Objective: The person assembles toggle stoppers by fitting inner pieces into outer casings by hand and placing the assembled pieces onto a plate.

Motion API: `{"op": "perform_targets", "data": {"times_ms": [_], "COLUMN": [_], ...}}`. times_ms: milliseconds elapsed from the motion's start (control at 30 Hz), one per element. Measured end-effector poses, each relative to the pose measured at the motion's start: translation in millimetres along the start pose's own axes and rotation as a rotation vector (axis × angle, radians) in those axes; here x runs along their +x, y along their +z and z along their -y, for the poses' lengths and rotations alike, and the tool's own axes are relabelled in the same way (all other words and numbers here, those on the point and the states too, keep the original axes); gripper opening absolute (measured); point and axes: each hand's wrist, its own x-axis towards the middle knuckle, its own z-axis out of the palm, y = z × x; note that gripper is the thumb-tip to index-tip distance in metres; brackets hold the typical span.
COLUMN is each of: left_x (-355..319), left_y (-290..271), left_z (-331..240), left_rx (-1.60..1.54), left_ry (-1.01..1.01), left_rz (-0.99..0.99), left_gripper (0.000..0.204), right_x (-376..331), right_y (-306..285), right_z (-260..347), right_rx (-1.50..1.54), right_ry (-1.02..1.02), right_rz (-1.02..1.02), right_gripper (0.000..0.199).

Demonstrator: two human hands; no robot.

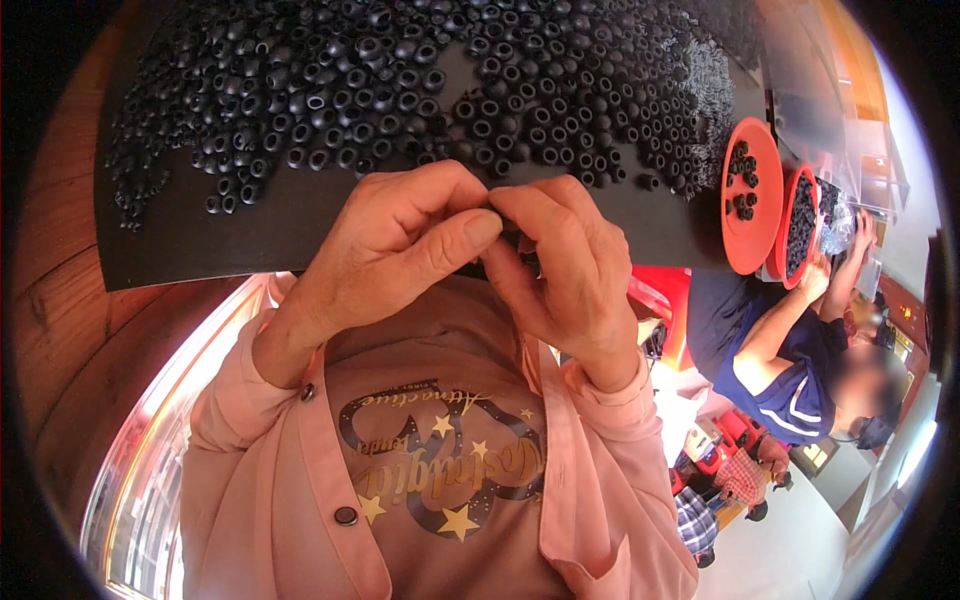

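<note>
My left hand (400, 240) and my right hand (568, 265) meet over the near edge of a black work surface (220, 250). Thumb and fingertips of both are pinched together, nearly touching each other. Something small and dark seems to sit between the fingertips, but it is too covered to make out. Just beyond my hands spreads a thick layer of small black ring-shaped pieces (380, 100), round with open holes. Some stray rings lie loose at its near edge, and thinner dark bits (705, 80) are heaped at its right side.
At the right edge stands an orange-red dish (750, 245) with several black pieces, beside a second red dish (775, 265) filled with dark pieces. A co-worker in a dark blue shirt (790, 400) works on the right. Wooden boards (60, 240) lie left; other people sit farther back.
</note>
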Motion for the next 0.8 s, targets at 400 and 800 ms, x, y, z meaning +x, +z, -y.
{"op": "perform_targets", "data": {"times_ms": [400,800], "left_x": [-2,-1], "left_y": [5,6], "left_z": [12,2], "left_rx": [0.068,0.078], "left_ry": [0.094,0.022], "left_rz": [-0.032,-0.045], "left_gripper": [0.013,0.012], "right_x": [-12,-14], "right_y": [-1,-3], "right_z": [0,-2], "right_rx": [-0.013,0.026], "right_ry": [-0.017,-0.012], "right_rz": [-0.024,-0.020], "right_gripper": [0.035,0.030]}}
